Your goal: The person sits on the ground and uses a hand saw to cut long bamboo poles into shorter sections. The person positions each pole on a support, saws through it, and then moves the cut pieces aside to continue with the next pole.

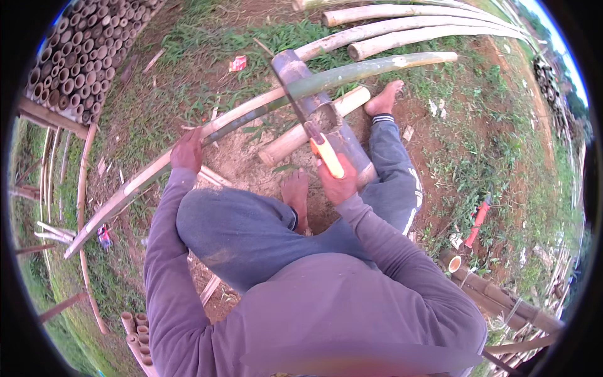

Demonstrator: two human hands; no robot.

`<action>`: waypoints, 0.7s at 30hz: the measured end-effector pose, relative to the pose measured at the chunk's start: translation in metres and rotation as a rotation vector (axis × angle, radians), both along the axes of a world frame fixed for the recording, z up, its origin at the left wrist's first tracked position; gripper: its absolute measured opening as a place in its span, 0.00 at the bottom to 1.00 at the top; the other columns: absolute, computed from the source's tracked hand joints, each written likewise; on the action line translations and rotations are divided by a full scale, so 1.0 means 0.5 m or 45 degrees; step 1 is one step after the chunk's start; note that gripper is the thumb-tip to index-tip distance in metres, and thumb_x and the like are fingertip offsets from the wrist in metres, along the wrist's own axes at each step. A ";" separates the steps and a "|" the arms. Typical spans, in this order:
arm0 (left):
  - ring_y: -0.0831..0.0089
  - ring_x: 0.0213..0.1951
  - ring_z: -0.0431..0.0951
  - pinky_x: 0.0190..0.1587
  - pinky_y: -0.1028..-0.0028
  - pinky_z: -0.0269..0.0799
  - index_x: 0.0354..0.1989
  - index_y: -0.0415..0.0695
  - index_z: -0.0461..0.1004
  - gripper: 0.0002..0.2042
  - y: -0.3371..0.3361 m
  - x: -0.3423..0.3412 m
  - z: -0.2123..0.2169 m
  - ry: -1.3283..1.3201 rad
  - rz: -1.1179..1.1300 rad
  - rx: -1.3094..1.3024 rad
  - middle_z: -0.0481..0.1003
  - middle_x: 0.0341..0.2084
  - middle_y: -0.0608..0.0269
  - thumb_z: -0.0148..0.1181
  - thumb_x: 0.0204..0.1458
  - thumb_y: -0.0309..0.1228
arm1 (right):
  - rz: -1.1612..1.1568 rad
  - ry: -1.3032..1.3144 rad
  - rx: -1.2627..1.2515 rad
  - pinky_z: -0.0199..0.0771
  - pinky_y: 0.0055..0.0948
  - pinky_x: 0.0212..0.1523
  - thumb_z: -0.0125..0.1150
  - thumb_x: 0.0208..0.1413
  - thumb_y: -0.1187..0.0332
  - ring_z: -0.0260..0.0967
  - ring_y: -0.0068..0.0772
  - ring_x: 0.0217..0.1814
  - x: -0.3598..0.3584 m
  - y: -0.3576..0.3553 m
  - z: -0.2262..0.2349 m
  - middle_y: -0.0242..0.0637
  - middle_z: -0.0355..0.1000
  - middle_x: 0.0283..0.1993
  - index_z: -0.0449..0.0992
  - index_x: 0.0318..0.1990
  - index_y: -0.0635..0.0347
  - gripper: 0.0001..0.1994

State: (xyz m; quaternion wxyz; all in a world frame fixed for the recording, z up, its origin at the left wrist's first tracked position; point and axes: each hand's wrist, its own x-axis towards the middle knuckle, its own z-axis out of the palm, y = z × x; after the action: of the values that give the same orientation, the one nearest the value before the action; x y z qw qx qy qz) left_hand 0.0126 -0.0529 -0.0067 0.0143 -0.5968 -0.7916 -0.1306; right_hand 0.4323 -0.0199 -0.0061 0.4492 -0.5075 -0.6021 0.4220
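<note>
A long bamboo pole [377,68], part pale and part green, slants across in front of me from lower left to upper right. My left hand [186,149] is closed around it left of the middle. My right hand [340,181] grips the yellow and orange handle of a handsaw [300,114]. The saw's dark blade lies across the pole; whether it has cut in cannot be made out. Beneath, a thick dark bamboo log [355,157] supports the pole, with a notch in its top. A shorter pale bamboo piece [282,149] passes crosswise at that notch.
Several pale bamboo poles [389,28] lie on the grass at the far right. Stacked cut bamboo tubes [78,63] fill the far left. A red-handled tool [478,223] rests on the ground at right, near a bamboo rail [496,295]. Sawdust [242,157] covers the soil by my bare feet.
</note>
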 end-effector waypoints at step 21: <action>0.47 0.57 0.80 0.61 0.55 0.76 0.64 0.44 0.76 0.21 0.006 -0.023 -0.036 -0.036 -0.031 -0.030 0.79 0.58 0.48 0.60 0.61 0.27 | 0.017 -0.016 0.143 0.79 0.41 0.39 0.70 0.58 0.64 0.83 0.43 0.38 0.025 -0.001 -0.039 0.45 0.80 0.34 0.79 0.42 0.58 0.10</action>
State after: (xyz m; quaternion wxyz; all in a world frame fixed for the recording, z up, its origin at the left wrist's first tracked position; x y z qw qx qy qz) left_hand 0.0009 -0.0499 -0.0248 -0.0055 -0.6046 -0.7859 -0.1296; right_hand 0.4447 -0.0206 -0.0255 0.4703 -0.4800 -0.6310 0.3876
